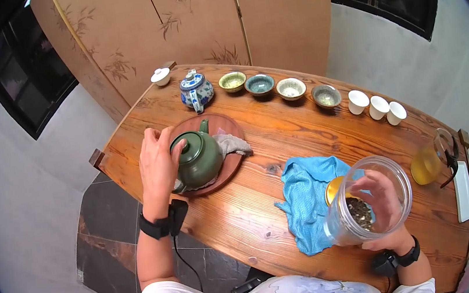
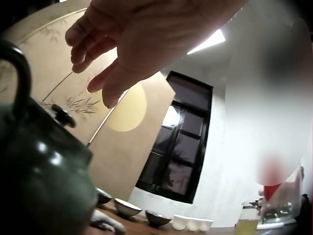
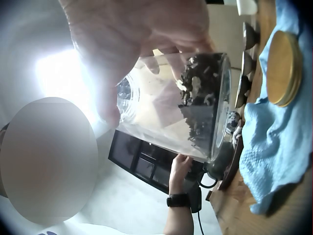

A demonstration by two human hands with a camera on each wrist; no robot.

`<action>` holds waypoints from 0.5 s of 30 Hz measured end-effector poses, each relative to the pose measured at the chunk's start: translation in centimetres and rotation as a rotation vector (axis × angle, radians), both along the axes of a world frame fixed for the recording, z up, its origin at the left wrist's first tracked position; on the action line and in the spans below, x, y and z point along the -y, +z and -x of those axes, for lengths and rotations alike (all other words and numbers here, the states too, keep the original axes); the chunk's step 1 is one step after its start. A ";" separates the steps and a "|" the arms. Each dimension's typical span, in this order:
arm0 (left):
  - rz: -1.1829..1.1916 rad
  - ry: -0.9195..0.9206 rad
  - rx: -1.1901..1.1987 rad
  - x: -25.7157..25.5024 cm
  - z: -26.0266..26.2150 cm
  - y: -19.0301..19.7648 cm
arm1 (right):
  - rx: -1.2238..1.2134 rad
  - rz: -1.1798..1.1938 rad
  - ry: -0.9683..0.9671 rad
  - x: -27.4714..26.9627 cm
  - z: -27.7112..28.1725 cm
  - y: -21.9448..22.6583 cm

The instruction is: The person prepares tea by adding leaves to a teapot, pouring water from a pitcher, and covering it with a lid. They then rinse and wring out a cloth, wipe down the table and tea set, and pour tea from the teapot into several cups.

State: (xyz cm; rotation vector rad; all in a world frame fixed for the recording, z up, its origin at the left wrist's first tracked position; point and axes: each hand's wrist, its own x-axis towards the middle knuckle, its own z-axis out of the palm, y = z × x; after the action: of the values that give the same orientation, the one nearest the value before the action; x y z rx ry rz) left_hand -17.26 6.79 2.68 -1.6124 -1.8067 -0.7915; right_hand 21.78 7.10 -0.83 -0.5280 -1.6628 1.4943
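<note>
A green teapot (image 1: 198, 158) with its lid on stands on a round reddish tray (image 1: 230, 124), a grey cloth (image 1: 233, 145) beside it. Just over the lid is the left hand (image 1: 157, 162), fingers loosely bent; in the left wrist view that hand (image 2: 132, 44) hangs in the air above the lid knob (image 2: 63, 116), holding nothing. The right hand (image 1: 388, 204) grips a clear, lidless jar (image 1: 343, 221), tilted, with dark dried leaves (image 1: 361, 213) at its bottom. In the right wrist view the fingers wrap round the jar (image 3: 161, 105).
A blue cloth (image 1: 311, 195) with a gold lid (image 1: 333, 188) lies near the jar. Along the back stand a white lidded cup (image 1: 160, 77), a blue-and-white teapot (image 1: 196, 91), several bowls (image 1: 260, 85) and white cups (image 1: 379, 107). At the right are a glass pitcher (image 1: 427, 164) and white tray (image 1: 462, 191).
</note>
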 end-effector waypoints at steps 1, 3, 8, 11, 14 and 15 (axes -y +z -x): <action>0.155 0.004 0.066 -0.3 0.7 -0.1 | 0.027 -0.019 -0.014 -0.2 -0.3 0.2; 0.368 -0.004 0.230 -1.1 1.2 -0.6 | 0.076 -0.038 -0.049 -0.3 -0.6 0.2; 0.344 0.006 0.223 -2.3 1.6 -1.8 | 0.182 -0.118 -0.073 -0.3 -0.5 0.1; 0.303 -0.009 0.293 -2.6 2.0 -1.9 | 0.220 -0.157 -0.075 -0.3 -0.6 0.0; 0.229 -0.040 0.344 -2.7 2.6 -2.7 | 0.247 -0.162 -0.072 -0.3 -0.6 -0.1; 0.176 -0.079 0.322 -2.6 2.9 -3.0 | 0.258 -0.156 -0.077 -0.3 -0.6 -0.2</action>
State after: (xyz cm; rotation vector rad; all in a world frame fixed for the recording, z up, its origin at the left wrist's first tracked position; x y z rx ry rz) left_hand -20.14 9.37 -0.34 -1.7564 -2.0971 -0.9994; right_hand 22.34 7.36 -1.03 -0.7138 -1.9161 1.2694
